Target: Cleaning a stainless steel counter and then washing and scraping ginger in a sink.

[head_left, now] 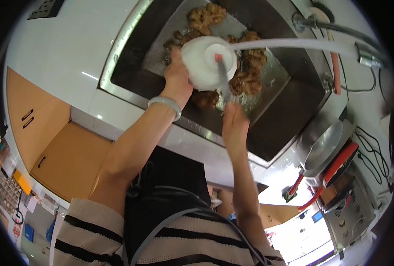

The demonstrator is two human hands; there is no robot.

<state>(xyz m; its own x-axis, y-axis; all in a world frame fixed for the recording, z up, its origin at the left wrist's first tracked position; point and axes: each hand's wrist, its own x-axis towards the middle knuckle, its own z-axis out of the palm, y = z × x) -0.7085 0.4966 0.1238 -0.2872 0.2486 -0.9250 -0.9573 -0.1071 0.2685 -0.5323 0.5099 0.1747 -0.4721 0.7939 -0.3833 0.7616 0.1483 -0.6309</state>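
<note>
My left hand (177,77), with a pale bangle at its wrist, grips the rim of a white bowl (197,63) over the sink. The bowl's underside faces up and bears a small red mark. In my right hand (235,124) is a blurred grey utensil (223,76), perhaps a knife, its tip at or over the bowl's foot ring; contact cannot be told. A stream of water (283,44) runs from the faucet (366,55) to the bowl's edge. Brown, lumpy wet pieces (250,79), seemingly food, lie on the bottom of the sink around and below the bowl.
The steel sink's rim (133,99) surrounds the work, with a white counter (70,60) at left. Right of the sink stand a metal pan (328,143) and a red pan (344,161), near a black cable (371,149). A round brush (321,13) lies behind the faucet.
</note>
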